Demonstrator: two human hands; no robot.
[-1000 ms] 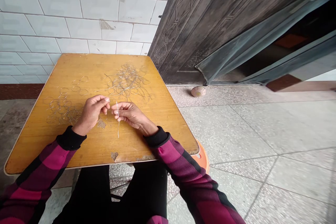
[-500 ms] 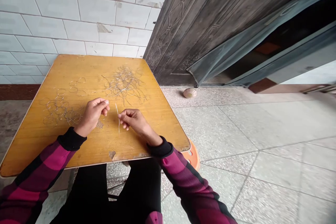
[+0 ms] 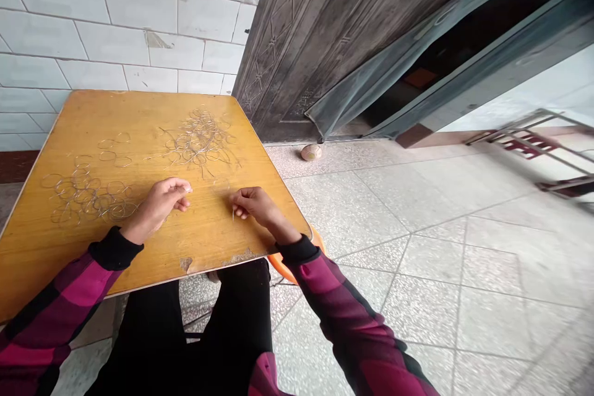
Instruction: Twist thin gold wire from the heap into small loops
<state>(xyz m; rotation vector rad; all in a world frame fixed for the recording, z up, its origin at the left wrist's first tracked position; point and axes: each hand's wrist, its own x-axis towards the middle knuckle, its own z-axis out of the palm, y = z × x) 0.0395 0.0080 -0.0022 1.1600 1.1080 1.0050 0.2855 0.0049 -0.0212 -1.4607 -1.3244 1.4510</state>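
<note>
My right hand [image 3: 253, 204] is closed in a pinch over the right part of the wooden table, with a thin wire [image 3: 232, 215] held between its fingers. Only a short end of that wire shows below the fingertips. To the left, my left hand [image 3: 164, 201] has thumb and forefinger pressed together; whatever may be in that pinch is too small to make out. Beside my left wrist lies a spread of wire rings [image 3: 90, 195]. Beyond both hands sits a tangled heap of thin wires [image 3: 199, 139], many of them curled with loose ends.
The yellow tabletop [image 3: 153, 112] meets a white tiled wall [image 3: 139, 3] at the back. An orange stool [image 3: 284, 269] stands under its right corner. A round object [image 3: 310, 152] lies on the floor near the dark door [image 3: 288, 49]. A metal frame [image 3: 547, 148] stands at far right.
My right hand has moved right with the wire, away from my left hand. The wire has turned so less of it shows. The view has swung to the right.
</note>
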